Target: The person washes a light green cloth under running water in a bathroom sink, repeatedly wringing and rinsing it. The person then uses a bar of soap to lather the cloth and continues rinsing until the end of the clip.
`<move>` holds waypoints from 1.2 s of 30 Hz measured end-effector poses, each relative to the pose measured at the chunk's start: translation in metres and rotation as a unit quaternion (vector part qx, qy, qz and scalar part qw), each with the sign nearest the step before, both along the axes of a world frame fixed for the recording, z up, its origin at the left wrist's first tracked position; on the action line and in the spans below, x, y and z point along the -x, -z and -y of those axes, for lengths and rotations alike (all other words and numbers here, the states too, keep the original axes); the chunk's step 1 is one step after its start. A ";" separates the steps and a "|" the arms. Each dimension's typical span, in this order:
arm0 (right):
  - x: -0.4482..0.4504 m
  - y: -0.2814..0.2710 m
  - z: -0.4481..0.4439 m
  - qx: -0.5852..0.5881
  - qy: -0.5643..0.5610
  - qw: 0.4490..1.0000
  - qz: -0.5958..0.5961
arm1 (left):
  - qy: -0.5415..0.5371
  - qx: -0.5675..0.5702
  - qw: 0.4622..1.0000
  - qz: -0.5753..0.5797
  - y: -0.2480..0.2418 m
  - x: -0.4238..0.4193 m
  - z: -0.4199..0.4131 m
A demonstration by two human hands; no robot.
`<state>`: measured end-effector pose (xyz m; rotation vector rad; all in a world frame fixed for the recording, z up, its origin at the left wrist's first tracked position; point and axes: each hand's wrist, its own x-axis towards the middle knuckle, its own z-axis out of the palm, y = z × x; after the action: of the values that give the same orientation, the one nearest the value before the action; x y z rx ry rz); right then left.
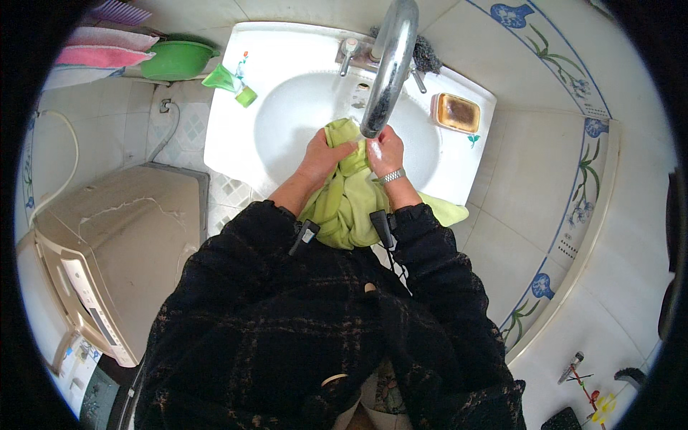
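A light green cloth (352,207) hangs bunched over the front rim of the white washbasin (231,140), one end trailing to the right. My left hand (322,156) grips its upper part, thumb across the fabric. Close beside it, my right hand (388,151) is closed on the cloth's edge, with white foam or water on the skin and a metal watch (391,176) at the wrist. The chrome faucet spout (389,80) arches above and partly covers the right hand's fingertips. Two lever handles flank the spout's base.
On the basin's left lies a green squeeze tube (220,79) with its cap down; a soap box (457,113) with brownish contents sits at right. A dark scrubber (426,56) is behind the faucet. At left are a green plastic bowl (177,60), hanging towels (102,54) and a washing machine (123,226).
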<state>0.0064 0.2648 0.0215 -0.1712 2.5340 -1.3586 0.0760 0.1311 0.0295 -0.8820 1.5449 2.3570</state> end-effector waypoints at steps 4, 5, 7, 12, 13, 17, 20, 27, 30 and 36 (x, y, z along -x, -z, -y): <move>0.001 0.024 0.000 -0.141 -0.069 0.987 0.031 | -0.057 -0.084 0.995 0.010 -0.009 0.010 -0.006; 0.004 0.026 0.003 -0.186 -0.115 0.975 0.042 | -0.060 -0.100 0.993 0.004 -0.010 0.012 -0.008; 0.009 0.024 0.016 -0.266 -0.210 0.939 0.062 | -0.057 -0.010 0.997 0.046 -0.002 0.014 -0.007; 0.027 0.033 -0.003 -0.233 -0.341 0.909 0.055 | 0.098 0.285 0.952 -0.056 -0.004 0.018 -0.011; 0.025 0.034 -0.008 -0.079 -0.245 0.944 0.206 | 0.102 0.295 0.948 -0.068 0.003 0.017 -0.008; 0.002 0.007 -0.020 0.343 0.036 0.775 0.529 | 0.068 0.198 0.971 -0.117 0.018 0.012 -0.011; -0.021 -0.017 -0.011 0.438 0.140 0.722 0.516 | 0.045 0.222 0.955 -0.193 0.020 0.019 -0.022; -0.024 -0.001 -0.011 0.381 0.055 0.799 0.461 | 0.134 0.039 0.990 0.003 0.009 0.015 0.006; -0.023 0.008 -0.016 0.350 0.048 0.814 0.462 | 0.159 -0.083 0.984 0.010 -0.007 0.009 0.003; 0.027 -0.041 -0.039 -0.184 -0.235 0.953 0.044 | 0.155 -0.105 0.982 0.009 -0.010 0.010 0.003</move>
<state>-0.0208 0.3040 0.0624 -0.5793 2.4046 -0.6879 0.0660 0.1284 0.0390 -0.5690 1.2877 2.2250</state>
